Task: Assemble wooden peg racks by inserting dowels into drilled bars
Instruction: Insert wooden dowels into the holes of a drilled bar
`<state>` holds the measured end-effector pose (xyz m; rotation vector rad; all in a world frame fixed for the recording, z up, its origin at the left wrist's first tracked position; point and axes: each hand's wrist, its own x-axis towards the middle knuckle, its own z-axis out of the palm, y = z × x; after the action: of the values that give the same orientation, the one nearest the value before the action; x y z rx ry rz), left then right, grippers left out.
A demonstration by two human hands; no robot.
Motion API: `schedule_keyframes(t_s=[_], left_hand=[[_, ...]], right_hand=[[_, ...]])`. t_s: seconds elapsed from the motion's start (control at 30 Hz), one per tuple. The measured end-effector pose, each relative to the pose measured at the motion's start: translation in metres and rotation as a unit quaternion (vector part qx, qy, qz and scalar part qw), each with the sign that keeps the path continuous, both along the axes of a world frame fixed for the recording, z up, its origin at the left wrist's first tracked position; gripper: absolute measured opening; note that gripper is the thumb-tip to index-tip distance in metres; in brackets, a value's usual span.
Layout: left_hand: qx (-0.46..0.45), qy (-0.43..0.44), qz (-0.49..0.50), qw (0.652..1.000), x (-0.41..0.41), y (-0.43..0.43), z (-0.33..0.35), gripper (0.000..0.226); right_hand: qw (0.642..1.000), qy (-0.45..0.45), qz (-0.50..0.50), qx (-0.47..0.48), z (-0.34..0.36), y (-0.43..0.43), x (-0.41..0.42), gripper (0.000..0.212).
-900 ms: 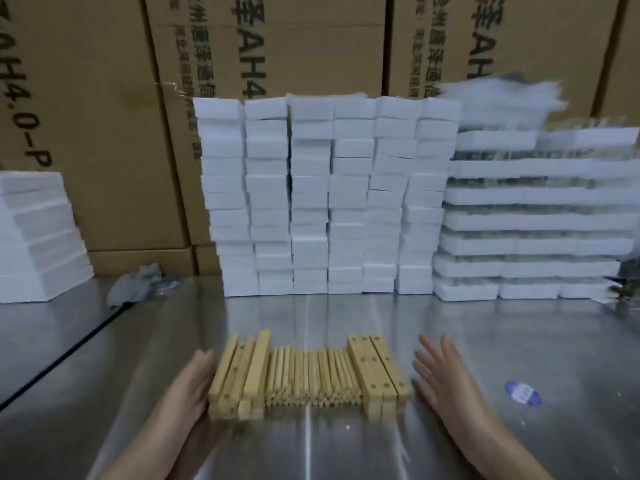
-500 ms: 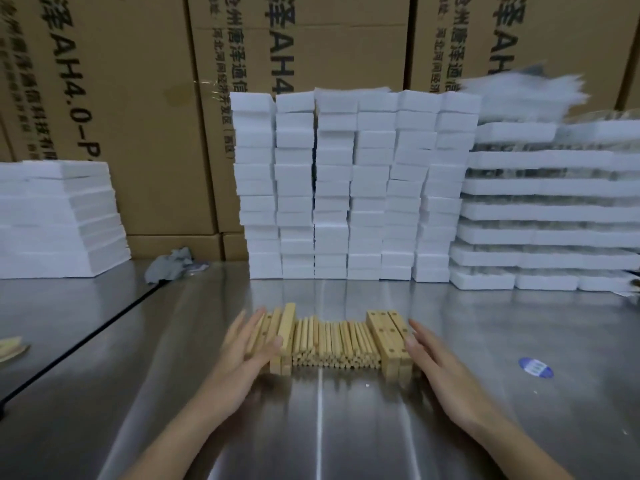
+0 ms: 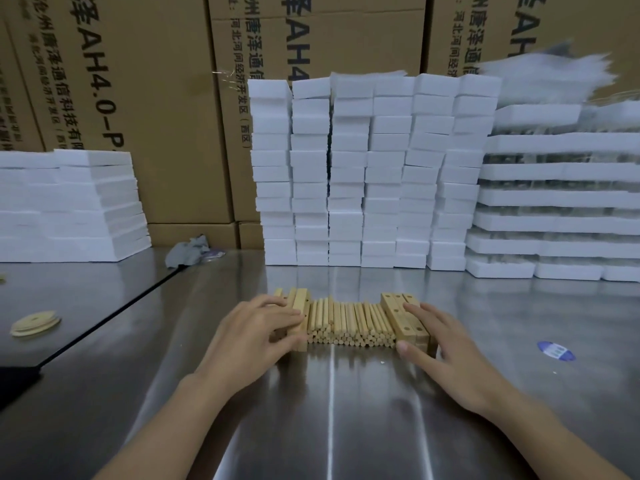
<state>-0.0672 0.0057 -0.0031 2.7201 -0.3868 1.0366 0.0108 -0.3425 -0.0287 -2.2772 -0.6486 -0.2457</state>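
Observation:
A row of thin wooden dowels (image 3: 349, 323) lies side by side on the steel table (image 3: 329, 410). Square drilled bars flank it: a left group (image 3: 300, 303) and a right group (image 3: 398, 313) with holes showing on top. My left hand (image 3: 256, 327) lies over the left group, fingers curved across the top and thumb at the near ends, and hides most of those bars. My right hand (image 3: 440, 344) rests on the right group with fingers spread straight and the thumb touching a bar's near end.
Stacks of white foam blocks (image 3: 356, 174) stand close behind the wood, with foam trays (image 3: 554, 202) at the right and another stack (image 3: 69, 206) at the left. Cardboard boxes (image 3: 156, 98) form the back wall. A grey rag (image 3: 188, 251), wooden discs (image 3: 34, 323) and a blue sticker (image 3: 556, 350) lie on the table.
Both hands came in from beside the wood onto the bar groups. The left hand's fingers have curved over the left bars; the right hand's fingers now lie on the right bars.

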Motion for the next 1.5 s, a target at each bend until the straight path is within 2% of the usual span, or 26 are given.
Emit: schedule_keyframes(t_s=[0.13,0.2,0.27,0.3,0.33,0.4,0.43,0.5,0.53,0.57,0.63,0.7,0.77,0.83,0.93,1.0,1.1,1.17,1.23,1.27,1.33,1.43,1.5], left_hand=[[0.024,-0.059,0.008,0.998,-0.003,-0.008,0.002,0.028],[-0.038,-0.103,0.005,0.994,-0.004,-0.012,0.004,0.025],[-0.163,-0.159,0.009,0.974,-0.006,-0.022,0.012,0.03],[-0.263,-0.174,0.009,0.949,-0.008,-0.027,0.019,0.03],[-0.38,-0.166,0.003,0.91,-0.009,-0.032,0.027,0.026],[-0.58,-0.106,-0.027,0.807,-0.005,-0.042,0.043,0.018],[-0.648,-0.053,-0.045,0.758,-0.002,-0.047,0.049,0.019],[-0.737,0.046,-0.092,0.668,0.002,-0.058,0.055,0.026],[-0.755,0.067,-0.108,0.643,0.003,-0.063,0.053,0.029],[-0.76,0.074,-0.118,0.635,0.005,-0.067,0.049,0.031],[-0.755,0.079,-0.131,0.638,0.005,-0.071,0.043,0.034],[-0.73,0.082,-0.149,0.662,0.005,-0.067,0.043,0.034],[-0.699,0.103,-0.185,0.683,0.002,-0.057,0.046,0.035],[-0.648,0.155,-0.222,0.712,-0.001,-0.05,0.05,0.038],[-0.51,0.249,-0.241,0.788,-0.003,-0.055,0.047,0.035],[-0.472,0.265,-0.261,0.799,-0.001,-0.065,0.036,0.028],[-0.505,0.216,-0.227,0.805,0.003,-0.073,0.026,0.023],[-0.519,0.199,-0.203,0.806,0.006,-0.07,0.026,0.03],[-0.511,0.196,-0.18,0.817,0.008,-0.064,0.029,0.043],[-0.502,0.196,-0.171,0.825,0.007,-0.061,0.03,0.05],[-0.495,0.196,-0.156,0.832,0.007,-0.059,0.031,0.054],[-0.51,0.186,-0.137,0.828,0.008,-0.06,0.032,0.032],[-0.542,0.187,-0.14,0.807,0.007,-0.061,0.033,0.022]], right_hand=[[1.0,-0.011,-0.004,-0.001,0.001,0.0,-0.001,0.077],[0.999,-0.033,-0.018,-0.002,0.004,-0.001,-0.004,0.071],[0.996,-0.07,-0.044,-0.01,0.012,0.0,-0.008,0.063],[0.993,-0.102,-0.058,-0.016,0.017,0.003,-0.011,0.056],[0.988,-0.137,-0.069,-0.011,0.022,0.009,-0.013,0.048],[0.982,-0.173,-0.075,0.03,0.036,0.03,-0.018,0.037],[0.985,-0.148,-0.062,0.064,0.045,0.043,-0.021,0.035],[0.984,-0.019,-0.009,0.176,0.064,0.071,-0.023,0.04],[0.97,0.043,0.019,0.24,0.071,0.083,-0.025,0.044],[0.952,0.075,0.036,0.296,0.073,0.092,-0.026,0.045],[0.92,0.071,0.041,0.383,0.064,0.103,-0.026,0.031],[0.899,0.054,0.04,0.433,0.053,0.105,-0.027,0.01],[0.892,0.058,0.049,0.445,0.045,0.104,-0.025,0.014],[0.891,0.056,0.048,0.447,0.044,0.103,-0.026,0.022],[0.903,0.052,0.063,0.423,0.044,0.11,-0.033,0.029],[0.911,0.041,0.072,0.405,0.041,0.116,-0.037,0.027],[0.923,-0.001,0.034,0.384,0.039,0.119,-0.037,0.018],[0.946,-0.074,-0.04,0.312,0.035,0.11,-0.029,0.013],[0.969,-0.165,-0.115,0.146,0.03,0.098,-0.022,0.011],[0.968,-0.201,-0.136,0.062,0.026,0.094,-0.018,0.011],[0.962,-0.23,-0.142,-0.045,0.018,0.089,-0.01,0.018],[0.962,-0.216,-0.12,-0.114,0.008,0.089,-0.004,0.031],[0.964,-0.215,-0.102,-0.12,0.005,0.091,-0.002,0.036]])
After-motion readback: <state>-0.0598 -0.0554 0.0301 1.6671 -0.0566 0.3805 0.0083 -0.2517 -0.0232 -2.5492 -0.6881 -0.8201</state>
